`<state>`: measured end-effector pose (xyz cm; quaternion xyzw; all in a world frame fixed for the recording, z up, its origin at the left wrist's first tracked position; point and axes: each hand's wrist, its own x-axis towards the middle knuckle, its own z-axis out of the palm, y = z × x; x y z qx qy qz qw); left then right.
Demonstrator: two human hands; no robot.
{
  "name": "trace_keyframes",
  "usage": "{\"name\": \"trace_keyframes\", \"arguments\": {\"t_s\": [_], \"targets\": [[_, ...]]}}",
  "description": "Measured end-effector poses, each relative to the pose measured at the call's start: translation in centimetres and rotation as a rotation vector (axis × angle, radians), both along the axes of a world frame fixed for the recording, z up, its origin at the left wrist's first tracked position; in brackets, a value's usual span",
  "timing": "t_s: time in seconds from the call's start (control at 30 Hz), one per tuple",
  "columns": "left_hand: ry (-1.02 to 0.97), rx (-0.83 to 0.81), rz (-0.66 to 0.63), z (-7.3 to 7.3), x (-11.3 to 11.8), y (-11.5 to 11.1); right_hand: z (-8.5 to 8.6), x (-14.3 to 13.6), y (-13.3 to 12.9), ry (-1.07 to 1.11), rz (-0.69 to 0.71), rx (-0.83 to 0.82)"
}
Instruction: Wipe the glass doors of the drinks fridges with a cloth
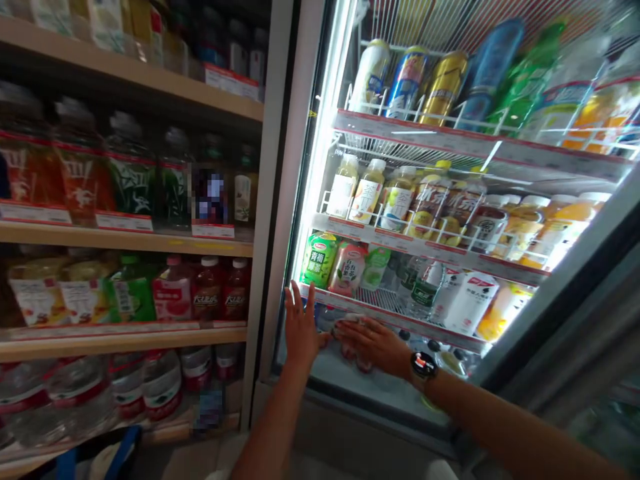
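Note:
My left hand [301,328] is raised in front of the lower left part of a lit drinks fridge, its fingers spread and nothing in it. Just right of it, my right hand [373,343] reaches across with a dark watch [424,364] on the wrist. Its fingers lie over some reddish, blurred items [364,363] on the bottom level; whether it grips one is unclear. Above my hands, a green carton [320,259] and a pink carton [347,268] stand on a wire shelf, beside a clear bottle [427,287].
Higher fridge shelves hold tea bottles [367,191] and cans [407,80]. The fridge door [560,267] slants along the right. Wooden shelves [125,343] with bottled drinks stand left. A bag with blue straps [125,450] sits at the bottom left.

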<state>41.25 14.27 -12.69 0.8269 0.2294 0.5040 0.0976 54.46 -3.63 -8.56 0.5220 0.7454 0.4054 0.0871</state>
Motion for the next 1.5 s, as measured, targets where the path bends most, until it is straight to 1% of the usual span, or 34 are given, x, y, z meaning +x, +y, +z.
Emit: {"name": "trace_keyframes", "arguments": {"t_s": [0.03, 0.1, 0.17, 0.2, 0.23, 0.27, 0.3, 0.33, 0.37, 0.4, 0.43, 0.53, 0.6, 0.63, 0.7, 0.77, 0.87, 0.93, 1.0, 1.07, 1.13, 1.2, 1.23, 1.3, 1.4, 1.5], "targets": [[-0.003, 0.001, 0.008, 0.0, 0.0, 0.0, 1.3, 0.2, -0.1, -0.009, -0.01, 0.028], [-0.005, 0.008, 0.016, 0.1, 0.1, -0.1, 4.5, 0.4, -0.1, -0.008, -0.059, 0.125], [0.0, 0.012, 0.014, 0.2, 0.1, -0.1, 7.7, 0.6, -0.2, 0.019, -0.136, 0.278], [0.001, 0.013, 0.013, 0.2, 0.1, -0.1, 9.0, 0.7, -0.3, 0.042, -0.175, 0.366], [0.002, 0.013, 0.013, 0.2, 0.1, -0.1, 10.1, 0.7, -0.5, 0.065, -0.208, 0.454], [0.002, 0.012, 0.014, 0.2, 0.1, -0.1, 10.7, 0.8, -0.7, 0.086, -0.229, 0.533], [0.001, 0.01, 0.015, 0.2, 0.1, 0.0, 10.9, 0.9, -1.0, 0.103, -0.245, 0.59], [0.0, 0.007, 0.017, 0.2, 0.2, 0.0, 10.7, 0.9, -1.3, 0.114, -0.252, 0.625], [0.0, 0.004, 0.018, 0.2, 0.2, 0.0, 10.1, 1.0, -1.7, 0.118, -0.25, 0.636], [-0.001, 0.002, 0.019, 0.1, 0.3, 0.1, 9.1, 1.2, -2.1, 0.117, -0.244, 0.627], [-0.001, 0.0, 0.019, 0.0, 0.4, 0.2, 7.8, 1.3, -2.5, 0.113, -0.236, 0.605], [-0.004, -0.004, 0.023, -0.1, 0.6, 0.4, 3.2, 1.9, -3.8, 0.09, -0.21, 0.539], [-0.004, -0.007, 0.029, -0.1, 0.6, 0.5, 0.5, 2.1, -4.7, 0.093, -0.204, 0.543], [0.0, -0.006, 0.031, 0.0, 0.6, 0.6, -0.6, 2.2, -5.1, 0.106, -0.207, 0.561], [0.017, 0.0, 0.033, 0.1, 0.5, 0.8, -2.2, 2.4, -5.9, 0.159, -0.232, 0.608], [0.04, 0.012, 0.036, 0.1, 0.4, 1.1, -3.2, 2.6, -6.9, 0.223, -0.278, 0.666], [0.065, 0.033, 0.063, -0.1, 0.1, 1.4, -4.2, 3.3, -8.8, 0.322, -0.36, 0.798], [0.079, 0.058, 0.084, 0.0, -0.1, 1.0, -4.8, 3.9, -10.3, 0.399, -0.402, 0.915], [0.093, 0.107, 0.083, 0.3, 0.0, -0.2, -5.4, 4.5, -11.4, 0.476, -0.412, 0.987], [0.096, 0.197, 0.05, 1.1, 0.7, -2.0, -5.7, 4.8, -11.9, 0.538, -0.393, 1.01], [0.07, 0.334, 0.004, 2.4, 2.1, -4.1, -5.8, 4.9, -11.8, 0.576, -0.362, 1.044], [0.029, 0.482, -0.035, 3.7, 4.2, -6.0, -5.8, 4.9, -11.2, 0.586, -0.333, 1.111], [0.021, 0.537, -0.053, 4.3, 5.3, -6.7, -5.7, 4.8, -11.0, 0.585, -0.323, 1.139], [0.052, 0.587, -0.107, 5.1, 7.5, -7.8, -5.5, 4.7, -10.6, 0.581, -0.302, 1.161], [0.092, 0.616, -0.17, 5.2, 10.0, -8.8, -4.9, 4.8, -10.8, 0.586, -0.297, 1.156], [-0.012, 0.701, -0.114, 4.7, 11.1, -9.5, -3.9, 5.4, -11.8, 0.611, -0.324, 1.209]]}}
